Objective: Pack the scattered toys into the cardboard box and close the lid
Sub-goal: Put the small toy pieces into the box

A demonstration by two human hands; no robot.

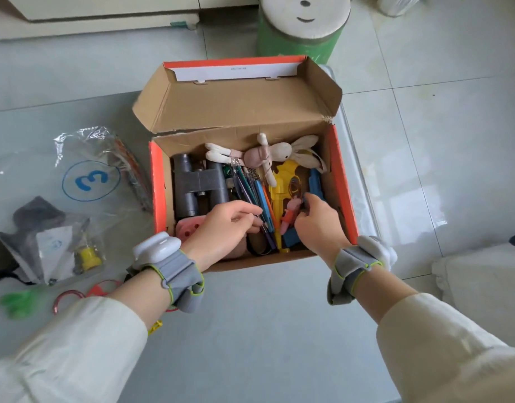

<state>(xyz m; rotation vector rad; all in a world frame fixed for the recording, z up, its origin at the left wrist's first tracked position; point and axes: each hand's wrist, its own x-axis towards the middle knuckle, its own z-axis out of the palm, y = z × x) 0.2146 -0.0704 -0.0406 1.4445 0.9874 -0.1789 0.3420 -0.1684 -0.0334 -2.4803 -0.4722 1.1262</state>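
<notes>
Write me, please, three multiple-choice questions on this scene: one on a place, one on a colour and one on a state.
1. Where does the stuffed rabbit lie?
A. In the box, at its far end.
B. On the floor.
C. On the green stool.

2. What colour are the binoculars?
A. Red.
B. White.
C. Dark grey.

3. How is the lid of the box?
A. Shut.
B. Open, standing up at the back.
C. Torn off.

Answers:
1 A: the rabbit lies inside the box, by its far wall.
2 C: both barrels are dark grey.
3 B: the lid stands raised behind the opening, so the inside of the box is in view.
</notes>
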